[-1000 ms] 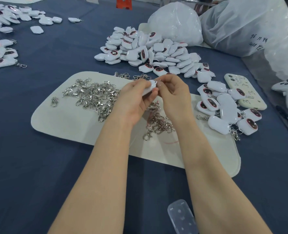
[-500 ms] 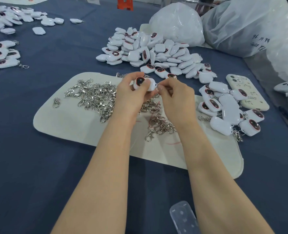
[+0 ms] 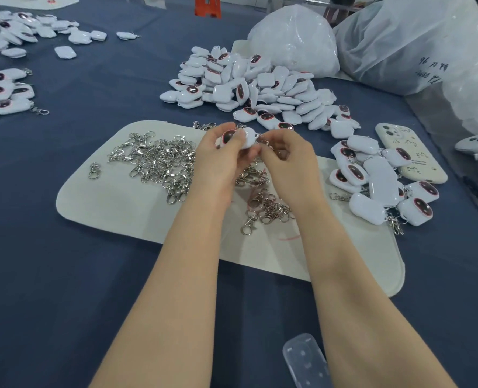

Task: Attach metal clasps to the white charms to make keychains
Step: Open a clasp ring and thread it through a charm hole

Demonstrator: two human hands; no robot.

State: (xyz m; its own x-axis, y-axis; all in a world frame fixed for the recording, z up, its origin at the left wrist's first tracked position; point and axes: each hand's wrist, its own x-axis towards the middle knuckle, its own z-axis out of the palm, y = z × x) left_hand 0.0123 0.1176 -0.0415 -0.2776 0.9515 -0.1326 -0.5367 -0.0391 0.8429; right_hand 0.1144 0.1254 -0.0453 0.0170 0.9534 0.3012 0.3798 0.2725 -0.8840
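Note:
My left hand (image 3: 218, 161) grips a white charm (image 3: 247, 137) with a dark oval face, held above the cream mat (image 3: 114, 203). My right hand (image 3: 285, 158) pinches a small metal clasp (image 3: 264, 138) right at the charm's loop end; most of the clasp is hidden by my fingers. A heap of loose silver clasps (image 3: 156, 158) lies on the mat to the left of my hands, and a smaller bunch (image 3: 266, 205) lies beneath them. A big pile of white charms (image 3: 249, 85) sits behind the mat.
Charms with clasps on them (image 3: 377, 186) are grouped at the mat's right end beside a cream phone (image 3: 411, 152). More charms (image 3: 5, 91) lie at the far left. White plastic bags (image 3: 296, 37) stand at the back. A clear plastic piece (image 3: 305, 359) lies near the front edge.
My left hand has turned the charm so that its dark oval face shows upward. My right hand stays at the charm's loop end with the clasp.

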